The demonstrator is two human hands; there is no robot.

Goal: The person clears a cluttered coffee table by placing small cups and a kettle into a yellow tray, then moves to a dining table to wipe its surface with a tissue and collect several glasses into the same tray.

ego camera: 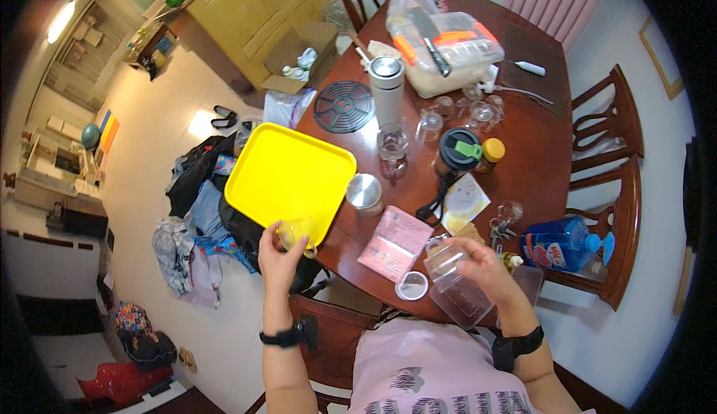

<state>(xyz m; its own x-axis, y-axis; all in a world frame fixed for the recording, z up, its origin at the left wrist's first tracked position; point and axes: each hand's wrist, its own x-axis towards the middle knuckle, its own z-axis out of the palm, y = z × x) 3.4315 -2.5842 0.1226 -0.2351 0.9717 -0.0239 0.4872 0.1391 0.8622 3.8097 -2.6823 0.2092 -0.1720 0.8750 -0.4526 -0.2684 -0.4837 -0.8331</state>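
Note:
My left hand [279,263] grips a small clear glass cup [296,232] by its sides, over the near corner of a yellow tray [288,173]. In my right hand [488,268] is a clear cup-like vessel [443,267], held above the table's near edge. Beneath that hand lies a clear plastic container [459,306], partly covered by my hand and forearm. Close by are a round white-rimmed lid [411,286] and a pink printed packet [395,243]. A jar with a metal lid [364,193] stands beside the tray's right edge.
A tall flask [386,92], a lidded black cup [458,153] and several glass cups [483,113] stand farther back. A cleaver [431,41] lies on a plastic storage box [454,61]. At right is a blue pump bottle [563,244]. Wooden chairs [610,212] flank the table.

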